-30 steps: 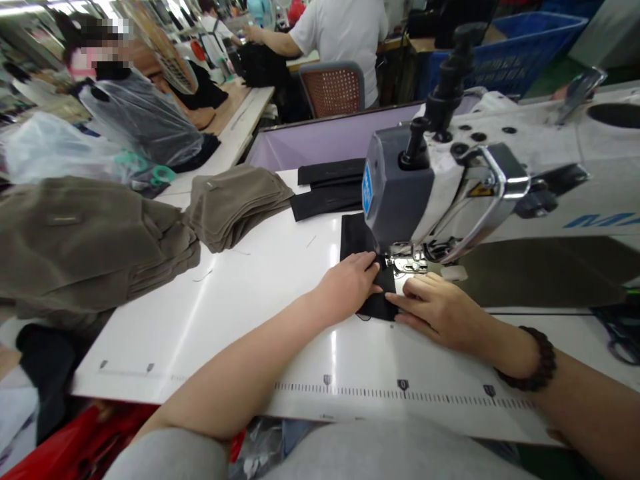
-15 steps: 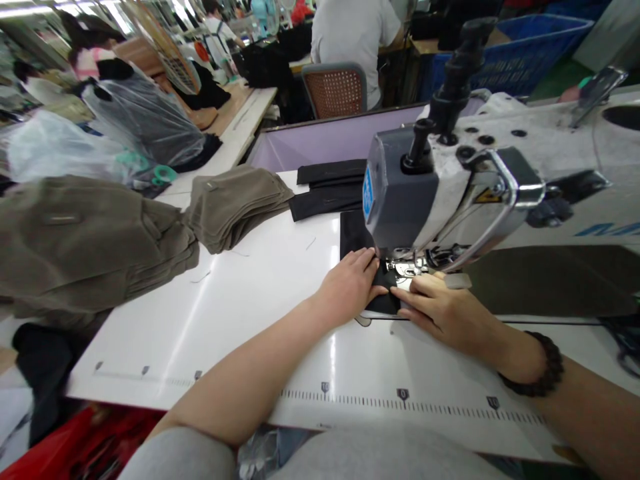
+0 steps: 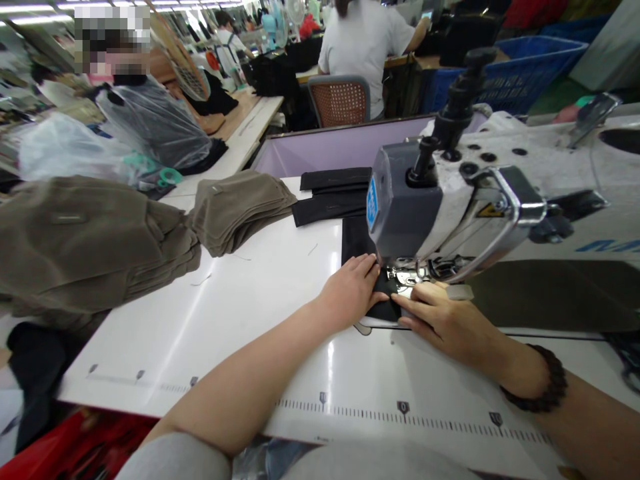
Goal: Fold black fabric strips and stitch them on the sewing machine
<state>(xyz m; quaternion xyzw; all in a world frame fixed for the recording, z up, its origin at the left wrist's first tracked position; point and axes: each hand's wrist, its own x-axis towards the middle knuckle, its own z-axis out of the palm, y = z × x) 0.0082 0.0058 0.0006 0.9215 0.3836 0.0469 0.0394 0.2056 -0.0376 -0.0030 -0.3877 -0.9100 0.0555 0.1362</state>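
Left hand [image 3: 347,293] flat, right hand [image 3: 440,313] with fingers out, I press black cloth [image 3: 355,239] by the sewing machine [image 3: 403,200], just right of the frame's middle, likely to keep it straight. Brown cloths [image 3: 80,233] sit left, maybe out of my way.

Flat black fabric piece [image 3: 354,239] on white tabletop [image 3: 270,287], near presser foot [image 3: 406,277].

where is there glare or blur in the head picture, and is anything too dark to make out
Head view: glare streaks the white sewing table; head view: a bright patch lights the presser foot; head view: the far upper left looks soft, partly pixelated; head view: the black fabric by the left hand shows little detail.
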